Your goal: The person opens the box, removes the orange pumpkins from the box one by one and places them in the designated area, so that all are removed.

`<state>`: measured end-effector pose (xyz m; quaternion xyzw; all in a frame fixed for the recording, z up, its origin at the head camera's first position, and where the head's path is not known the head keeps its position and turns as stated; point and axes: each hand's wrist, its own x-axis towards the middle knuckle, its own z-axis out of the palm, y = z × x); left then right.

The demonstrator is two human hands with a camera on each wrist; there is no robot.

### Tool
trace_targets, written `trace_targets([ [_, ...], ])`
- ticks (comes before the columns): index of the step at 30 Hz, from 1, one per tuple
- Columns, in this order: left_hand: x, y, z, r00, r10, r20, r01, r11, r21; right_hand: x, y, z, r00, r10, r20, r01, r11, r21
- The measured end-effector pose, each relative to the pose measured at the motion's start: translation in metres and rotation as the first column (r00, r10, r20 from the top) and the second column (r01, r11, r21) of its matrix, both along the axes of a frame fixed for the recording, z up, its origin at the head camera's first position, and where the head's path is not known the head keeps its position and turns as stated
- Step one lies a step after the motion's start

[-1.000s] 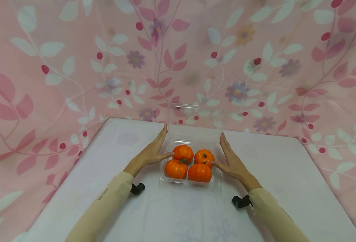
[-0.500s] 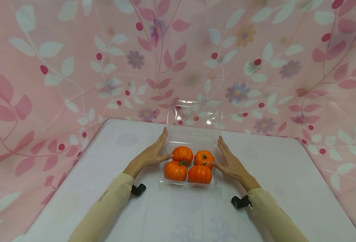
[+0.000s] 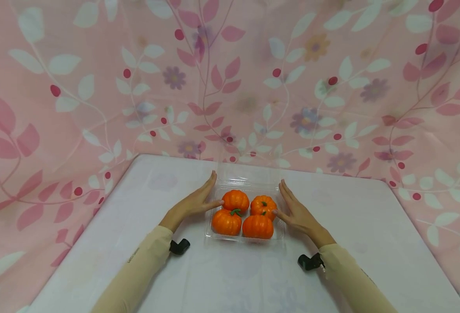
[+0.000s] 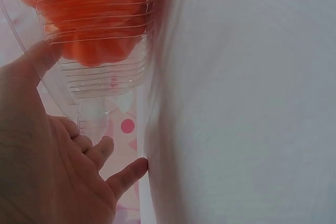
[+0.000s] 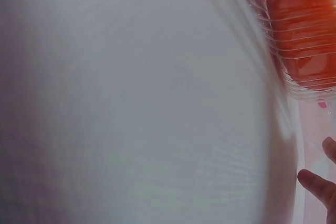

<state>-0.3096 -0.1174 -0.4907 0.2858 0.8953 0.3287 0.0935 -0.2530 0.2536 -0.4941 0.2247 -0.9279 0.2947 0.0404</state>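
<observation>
A clear plastic clamshell box (image 3: 239,238) holds several small orange pumpkins with green stems, among them a front-left pumpkin (image 3: 226,223) and a front-right pumpkin (image 3: 258,227). Its transparent lid (image 3: 249,173) stands raised at the back. My left hand (image 3: 192,201) lies along the box's left side, fingers extended; in the left wrist view the thumb (image 4: 44,59) reaches over the rim. On the opposite side is my right hand (image 3: 299,214), fingers straight and pointing away, its thumb at the rim by the back-right pumpkin (image 3: 263,204). Only its fingertips show in the right wrist view.
The box is on a white-covered table (image 3: 230,278), near the middle. Behind the table's back edge hangs a pink floral curtain (image 3: 245,87). A black wrist camera (image 3: 180,247) sits below the left sleeve, and another black camera (image 3: 309,261) by the right.
Both hands and the box have shifted slightly toward me. Bright reflections seen on the lid half a second ago are gone, and its upper part now looks fainter.
</observation>
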Motion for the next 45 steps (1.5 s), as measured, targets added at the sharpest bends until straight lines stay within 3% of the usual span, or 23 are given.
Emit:
trace_targets([
  [21,0.003,-0.003,0.007,1.000,-0.001,0.006,0.001,0.999,-0.048,0.003,-0.003,0.003,0.999,-0.012,0.034,0.012,1.000,0.000],
  [28,0.005,-0.003,0.011,1.000,0.009,-0.004,-0.009,0.994,-0.110,0.006,-0.002,0.006,0.999,-0.031,0.024,0.029,0.996,0.080],
  [35,0.022,-0.008,0.022,0.996,0.018,-0.084,-0.030,0.989,-0.145,0.014,0.001,0.012,0.997,-0.025,-0.071,0.035,0.990,0.139],
  [41,0.047,-0.012,0.025,0.979,-0.091,-0.185,0.064,0.987,-0.148,0.020,0.006,0.015,0.995,-0.043,-0.093,0.056,0.989,0.138],
  [45,0.059,-0.012,0.024,0.968,-0.118,-0.223,0.087,0.986,-0.146,0.022,0.005,0.019,0.995,-0.025,-0.100,0.037,0.992,0.120],
])
